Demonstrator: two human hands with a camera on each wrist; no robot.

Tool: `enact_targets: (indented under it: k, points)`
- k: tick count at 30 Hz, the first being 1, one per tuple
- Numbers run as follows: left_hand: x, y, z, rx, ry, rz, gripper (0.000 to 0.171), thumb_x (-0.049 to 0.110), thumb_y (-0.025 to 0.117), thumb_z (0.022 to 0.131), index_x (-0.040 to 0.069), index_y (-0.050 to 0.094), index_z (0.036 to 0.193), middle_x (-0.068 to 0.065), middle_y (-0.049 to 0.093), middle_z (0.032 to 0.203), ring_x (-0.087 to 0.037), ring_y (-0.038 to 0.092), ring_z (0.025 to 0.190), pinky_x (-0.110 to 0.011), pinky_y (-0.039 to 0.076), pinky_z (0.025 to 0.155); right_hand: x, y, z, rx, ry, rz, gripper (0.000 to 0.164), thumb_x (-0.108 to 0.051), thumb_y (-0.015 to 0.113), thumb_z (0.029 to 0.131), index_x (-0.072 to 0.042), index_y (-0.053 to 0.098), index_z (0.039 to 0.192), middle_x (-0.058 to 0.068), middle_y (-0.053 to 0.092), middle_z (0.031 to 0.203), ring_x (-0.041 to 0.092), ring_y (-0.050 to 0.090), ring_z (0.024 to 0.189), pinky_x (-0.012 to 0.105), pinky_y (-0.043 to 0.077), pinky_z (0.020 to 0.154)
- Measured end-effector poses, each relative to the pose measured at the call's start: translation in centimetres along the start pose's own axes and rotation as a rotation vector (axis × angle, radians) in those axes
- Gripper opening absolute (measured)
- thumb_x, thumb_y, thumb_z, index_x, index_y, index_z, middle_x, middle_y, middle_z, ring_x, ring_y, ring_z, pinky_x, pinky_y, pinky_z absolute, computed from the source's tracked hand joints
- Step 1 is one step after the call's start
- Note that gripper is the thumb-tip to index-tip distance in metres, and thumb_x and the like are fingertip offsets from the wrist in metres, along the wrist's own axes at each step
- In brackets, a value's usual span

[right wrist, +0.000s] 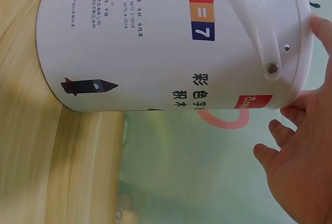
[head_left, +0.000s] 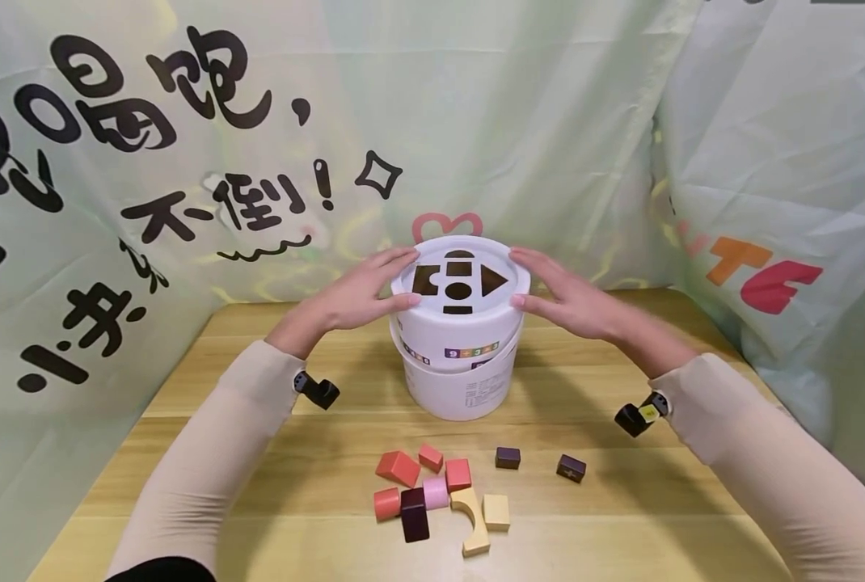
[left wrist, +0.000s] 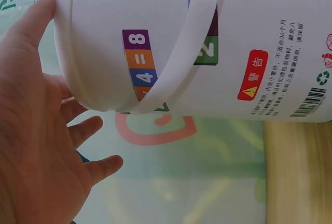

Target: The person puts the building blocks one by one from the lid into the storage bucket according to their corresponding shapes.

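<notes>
A white bucket [head_left: 440, 396] stands upright on the table, topped by a round white lid [head_left: 432, 305] with several shaped holes. My left hand [head_left: 369, 293] rests at the lid's left rim, its thumb in front and its fingers toward the back. On the opposite side, my right hand [head_left: 576, 296] touches the rim the same way. Spread fingers and a thumb against the rim show in the left wrist view. The right wrist view has the thumb on the rim, with some fingers partly hidden behind it. A white handle [left wrist: 181, 42] hangs down across the bucket's front.
Nearer me lie several loose blocks: a red triangular block [head_left: 398, 469], a pink cylinder [head_left: 436, 492], a pale arch [head_left: 472, 517] and a dark block [head_left: 414, 515] among them. Two small dark blocks [head_left: 508, 458] sit to the right. A printed curtain [head_left: 534, 121] hangs behind the table.
</notes>
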State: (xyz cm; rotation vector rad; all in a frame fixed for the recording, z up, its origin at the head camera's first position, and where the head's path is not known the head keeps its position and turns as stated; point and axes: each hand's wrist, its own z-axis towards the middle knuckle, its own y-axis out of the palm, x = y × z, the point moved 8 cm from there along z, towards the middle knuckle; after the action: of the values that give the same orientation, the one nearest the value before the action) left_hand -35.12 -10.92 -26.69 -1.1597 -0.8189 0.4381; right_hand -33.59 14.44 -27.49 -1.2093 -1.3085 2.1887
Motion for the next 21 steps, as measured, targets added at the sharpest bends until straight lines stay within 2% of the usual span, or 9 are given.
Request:
enact_targets:
  k: [5, 14, 21]
  points:
    - [-0.1, 0.2, -0.8, 0.009, -0.010, 0.002, 0.088, 0.068, 0.044, 0.092, 0.011, 0.024, 0.156, -0.007, 0.019, 0.161, -0.027, 0.017, 0.146, -0.051, 0.021, 0.115, -0.3, 0.3, 0.0, -0.019, -0.008, -0.016, 0.073, -0.046, 0.053, 0.098, -0.019, 0.020, 0.157, 0.004, 0.014, 0.162, 0.034, 0.017, 0.146, 0.066, 0.023, 0.108]
    - [0.4, -0.5, -2.1, 0.030, -0.009, 0.009, 0.085, 0.061, 0.055, 0.091, 0.010, 0.031, 0.154, -0.008, 0.028, 0.156, -0.027, 0.023, 0.143, -0.051, 0.027, 0.112, -1.2, 0.8, -0.1, -0.055, -0.034, -0.015, 0.074, -0.047, 0.054, 0.098, -0.021, 0.019, 0.158, 0.002, 0.013, 0.162, 0.035, 0.019, 0.145, 0.066, 0.025, 0.107]
    - [0.1, -0.1, -2.3, -0.021, -0.009, 0.030, 0.091, 0.072, 0.035, 0.093, 0.013, 0.015, 0.158, -0.004, 0.011, 0.163, -0.028, 0.008, 0.148, -0.054, 0.016, 0.116, -1.2, 0.9, -0.1, -0.068, -0.029, -0.006, 0.074, -0.048, 0.053, 0.098, -0.025, 0.016, 0.158, 0.000, 0.011, 0.163, 0.035, 0.018, 0.145, 0.068, 0.024, 0.106]
